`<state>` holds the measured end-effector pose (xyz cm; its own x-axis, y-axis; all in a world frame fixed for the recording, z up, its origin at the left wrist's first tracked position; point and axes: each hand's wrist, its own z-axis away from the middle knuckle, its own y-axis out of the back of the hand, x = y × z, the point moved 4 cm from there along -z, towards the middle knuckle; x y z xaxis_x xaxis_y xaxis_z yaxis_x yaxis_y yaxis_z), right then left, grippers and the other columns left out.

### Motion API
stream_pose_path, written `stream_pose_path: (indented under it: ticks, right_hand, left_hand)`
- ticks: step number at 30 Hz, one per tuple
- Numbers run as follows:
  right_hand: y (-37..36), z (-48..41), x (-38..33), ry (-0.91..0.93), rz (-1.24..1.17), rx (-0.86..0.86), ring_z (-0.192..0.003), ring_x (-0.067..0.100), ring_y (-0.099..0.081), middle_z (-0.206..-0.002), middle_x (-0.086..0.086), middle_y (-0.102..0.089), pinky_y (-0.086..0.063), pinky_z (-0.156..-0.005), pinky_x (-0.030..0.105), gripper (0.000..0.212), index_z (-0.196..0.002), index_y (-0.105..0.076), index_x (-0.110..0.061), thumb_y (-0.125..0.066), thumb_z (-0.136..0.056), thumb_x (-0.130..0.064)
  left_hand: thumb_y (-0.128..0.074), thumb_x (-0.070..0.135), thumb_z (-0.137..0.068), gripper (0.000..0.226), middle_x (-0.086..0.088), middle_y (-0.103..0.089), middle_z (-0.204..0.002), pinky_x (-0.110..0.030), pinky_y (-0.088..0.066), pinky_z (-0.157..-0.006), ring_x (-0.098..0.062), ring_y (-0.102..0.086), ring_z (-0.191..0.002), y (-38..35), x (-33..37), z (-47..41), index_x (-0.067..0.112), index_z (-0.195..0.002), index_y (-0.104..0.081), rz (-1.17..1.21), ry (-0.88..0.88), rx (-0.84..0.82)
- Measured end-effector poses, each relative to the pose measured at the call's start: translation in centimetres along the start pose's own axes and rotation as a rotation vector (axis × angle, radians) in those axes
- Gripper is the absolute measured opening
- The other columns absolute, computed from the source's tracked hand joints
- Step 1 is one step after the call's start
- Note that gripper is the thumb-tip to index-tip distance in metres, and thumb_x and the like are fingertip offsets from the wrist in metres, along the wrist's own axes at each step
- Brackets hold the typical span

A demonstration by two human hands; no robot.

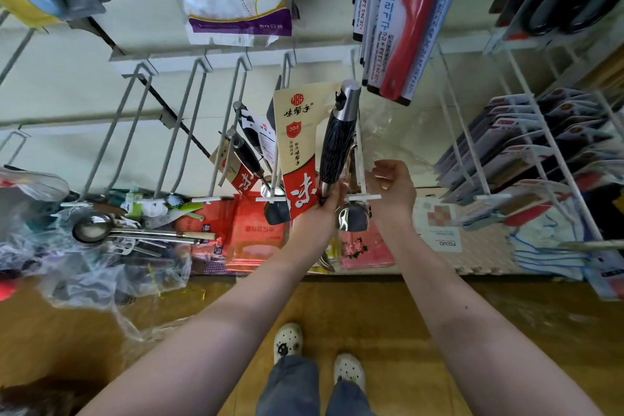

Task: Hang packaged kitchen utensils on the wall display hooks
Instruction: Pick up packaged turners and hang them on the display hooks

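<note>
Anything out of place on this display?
Yes. Lower left, a bare steel ladle lies sideways among crumpled clear plastic bags that spill toward the floor, unlike the packaged ladle that the left hand grips.

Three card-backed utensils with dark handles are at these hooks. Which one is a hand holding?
The largest, rightmost utensil: the left hand grips its lower end. The smaller pair hangs untouched further left.
</note>
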<state>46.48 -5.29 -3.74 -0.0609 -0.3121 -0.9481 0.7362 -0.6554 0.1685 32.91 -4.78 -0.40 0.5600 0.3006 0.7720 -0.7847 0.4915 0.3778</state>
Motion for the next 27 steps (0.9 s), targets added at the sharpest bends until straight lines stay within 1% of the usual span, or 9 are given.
stream_pose_path:
  ticks: [2, 4, 9, 16, 19, 21, 23, 25, 27]
  right_hand:
    - [0.7, 0.5, 0.2, 0.022, -0.005, -0.004, -0.085, 0.01, -0.058, -0.085, -0.015, -0.058, -0.048, -0.075, 0.023, 0.015, -0.099, -0.054, -0.02, -0.059, -0.091, -0.009]
    - [1.5, 1.2, 0.2, 0.046, 0.018, -0.003, -0.083, 0.008, -0.058, -0.086, -0.016, -0.059, -0.046, -0.069, 0.018, 0.013, -0.1, -0.055, -0.021, -0.057, -0.092, -0.01]
    - [2.9, 3.1, -0.9, 0.125, 0.018, -0.071, -0.09, 0.008, -0.062, -0.09, -0.013, -0.064, -0.053, -0.088, 0.035, 0.023, -0.088, -0.056, -0.033, -0.057, -0.091, -0.009]
    - [4.8, 7.0, -6.6, 0.348, -0.057, -0.138, -0.084, 0.0, -0.058, -0.089, -0.014, -0.061, -0.046, -0.079, 0.013, 0.024, -0.095, -0.057, -0.024, -0.051, -0.092, -0.001]
    - [5.2, 9.2, -9.5, 0.394, -0.141, -0.182, -0.082, 0.0, -0.06, -0.089, -0.011, -0.063, -0.048, -0.08, 0.016, 0.023, -0.092, -0.057, -0.024, -0.052, -0.093, -0.001]
    - [4.8, 11.2, -11.2, 0.418, -0.189, -0.301, -0.081, 0.0, -0.061, -0.09, -0.006, -0.064, -0.049, -0.077, 0.018, 0.012, -0.097, -0.059, -0.017, -0.051, -0.096, -0.009]
    - [4.1, 12.8, -12.2, 0.41, -0.156, -0.411, -0.093, 0.003, -0.063, -0.103, 0.0, -0.068, -0.05, -0.086, 0.023, 0.034, -0.111, -0.062, -0.007, -0.048, -0.096, -0.034]
    - [3.4, 14.5, -12.9, 0.43, -0.088, -0.48, -0.113, 0.013, -0.06, -0.122, 0.005, -0.064, -0.047, -0.098, 0.032, 0.073, -0.125, -0.058, -0.006, -0.043, -0.085, -0.065]
    - [2.7, 16.3, -13.5, 0.475, -0.089, -0.487, -0.112, 0.012, -0.06, -0.119, 0.005, -0.065, -0.048, -0.096, 0.029, 0.071, -0.122, -0.059, -0.007, -0.045, -0.086, -0.065]
  left_hand:
    - [-0.03, 0.044, -0.101, 0.048, -0.01, -0.059, -0.127, -0.039, -0.039, -0.099, -0.031, -0.051, -0.121, -0.3, -0.2, 0.4, 0.015, -0.132, -0.053, -0.002, 0.005, 0.011]
    - [-0.035, 0.04, -0.101, 0.036, -0.003, -0.06, -0.105, -0.03, -0.039, -0.085, -0.022, -0.055, -0.102, -0.3, 0.0, 1.1, 0.018, -0.118, -0.058, 0.054, -0.021, 0.054]
    - [-0.037, 0.037, -0.1, 0.029, 0.009, -0.054, -0.083, -0.021, -0.038, -0.071, 0.001, -0.047, -0.071, -0.4, -0.2, 3.3, 0.021, -0.094, -0.06, 0.087, -0.1, 0.115]
    - [-0.034, 0.045, -0.1, 0.027, 0.012, -0.056, -0.092, -0.021, -0.032, -0.081, -0.012, -0.053, -0.09, -0.5, -0.1, 7.1, 0.037, -0.084, -0.054, 0.08, -0.071, 0.102]
    - [-0.034, 0.047, -0.099, 0.037, -0.003, -0.058, -0.123, -0.023, -0.034, -0.09, -0.022, -0.052, -0.113, -0.3, 0.4, 8.7, 0.026, -0.116, -0.06, 0.073, -0.06, 0.079]
    - [-0.038, 0.046, -0.099, 0.049, -0.008, -0.052, -0.138, -0.022, -0.033, -0.096, -0.024, -0.047, -0.126, 0.0, 0.7, 9.5, 0.015, -0.135, -0.05, 0.106, -0.059, 0.074]
    - [-0.043, 0.041, -0.098, 0.044, -0.008, -0.056, -0.135, -0.021, -0.035, -0.094, -0.023, -0.049, -0.125, 0.4, 1.2, 10.3, 0.014, -0.131, -0.055, 0.157, -0.085, 0.074]
    - [-0.047, 0.035, -0.098, 0.035, -0.014, -0.062, -0.124, -0.027, -0.041, -0.094, -0.028, -0.055, -0.116, 1.0, 1.7, 11.1, 0.011, -0.12, -0.062, 0.203, -0.124, 0.07]
    - [-0.051, 0.023, -0.097, 0.019, -0.019, -0.064, -0.096, -0.038, -0.044, -0.089, -0.032, -0.06, -0.089, 2.2, 1.8, 11.8, 0.009, -0.099, -0.064, 0.251, -0.155, 0.049]
